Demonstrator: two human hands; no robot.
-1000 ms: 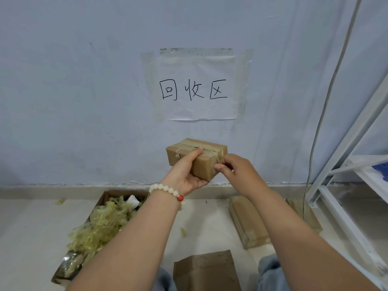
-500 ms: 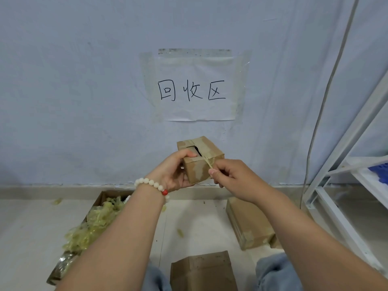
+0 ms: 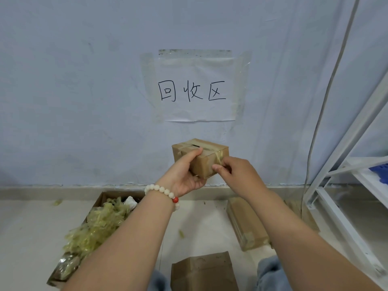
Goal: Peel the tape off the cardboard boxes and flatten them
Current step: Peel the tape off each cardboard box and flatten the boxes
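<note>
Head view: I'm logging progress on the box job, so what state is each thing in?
small box, held up, still taped, not flattened
tape strip, stuck over the box's corner, end pinched
left hand, grips the small box
right hand, pinches the tape strip
scrap box, open, full of peeled tape
floor cardboard, lying on the floor, apparently flattened

The pale floor (image 3: 25,238) holds an open carton (image 3: 109,195) of tape scraps (image 3: 98,225) and, seemingly, flattened boxes (image 3: 245,223).
</note>
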